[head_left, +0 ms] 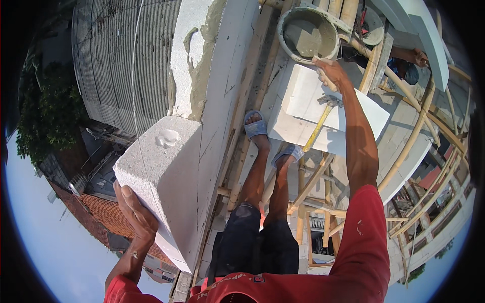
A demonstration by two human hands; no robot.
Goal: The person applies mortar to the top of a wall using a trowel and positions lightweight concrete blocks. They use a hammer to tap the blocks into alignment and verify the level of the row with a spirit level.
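Observation:
My left hand (135,212) grips the near outer edge of a white lightweight concrete block (174,151). This block stands on the wall, and a pale patch marks its upper end. Farther along, grey mortar (199,65) spreads in a rough strip on the wall top. At the rim of a round bucket (286,53) holding wet mortar, my right hand (329,73) has its fingers curled, and what they hold is hidden. Below that hand, a hammer with a yellow handle (317,129) lies on more white blocks (303,96).
A taut string (134,65) runs along the wall beside a corrugated roof (108,55). Bamboo scaffolding (417,136) crosses the right side. My sandalled feet (256,126) are between the wall and the stacked blocks. Another person's hand (419,57) shows at the far right, beyond the poles.

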